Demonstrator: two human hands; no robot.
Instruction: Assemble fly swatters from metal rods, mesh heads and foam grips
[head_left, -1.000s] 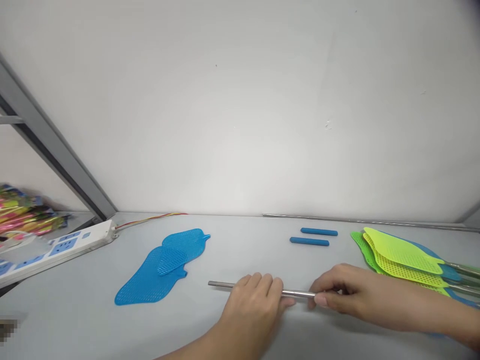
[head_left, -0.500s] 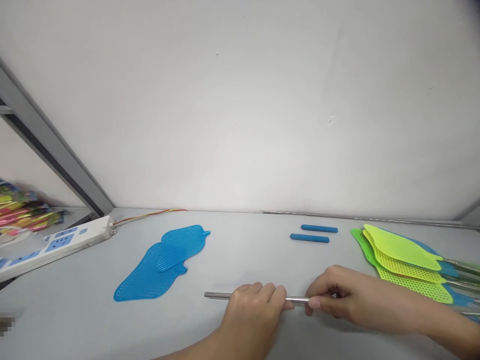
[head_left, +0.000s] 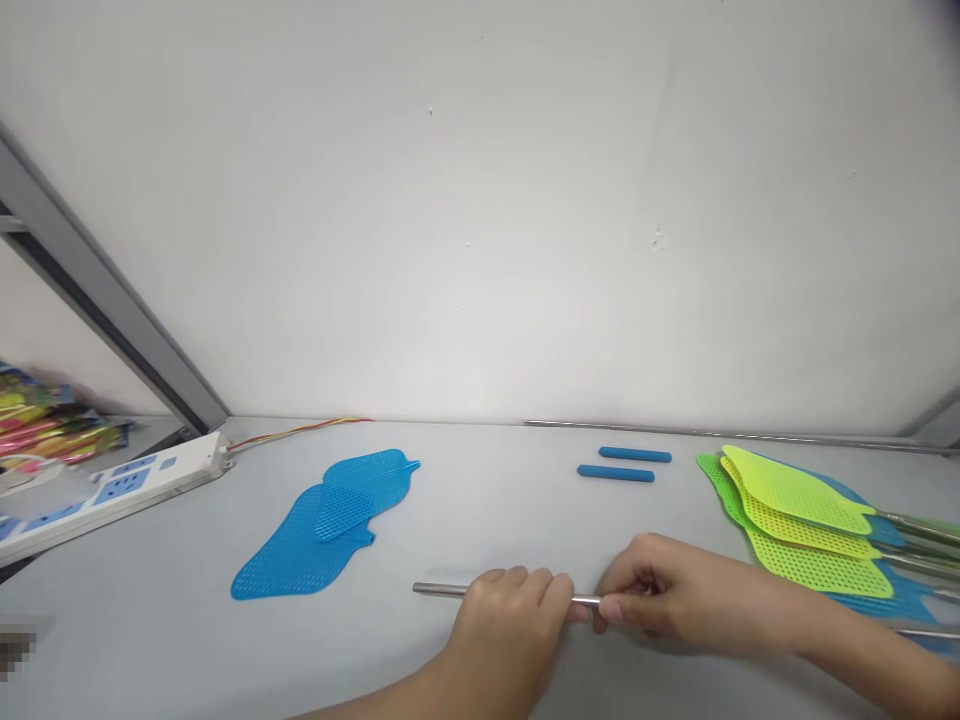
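A thin silver metal rod [head_left: 441, 590] lies level across the front middle, just above the table. My left hand [head_left: 514, 625] is wrapped around its middle, with the rod's left end sticking out past the knuckles. My right hand [head_left: 652, 590] pinches the rod near its right end, between thumb and fingers; the tip is hidden in the grip. A short bare length shows between the two hands. Two blue mesh fly swatter heads [head_left: 300, 545] lie overlapped to the left. Behind my right hand rest two blue handle grips [head_left: 616, 473], side by side.
Green, yellow and blue fly swatters [head_left: 817, 530] with metal rods are piled at the right. A long thin rod [head_left: 720, 433] lies along the wall. A white power strip [head_left: 150, 490] with wires sits at left, near colourful packages [head_left: 52, 420] beyond the grey frame post.
My right hand has slid left along the rod, closer to my left hand, so less bare rod shows between them. My left hand keeps its hold.
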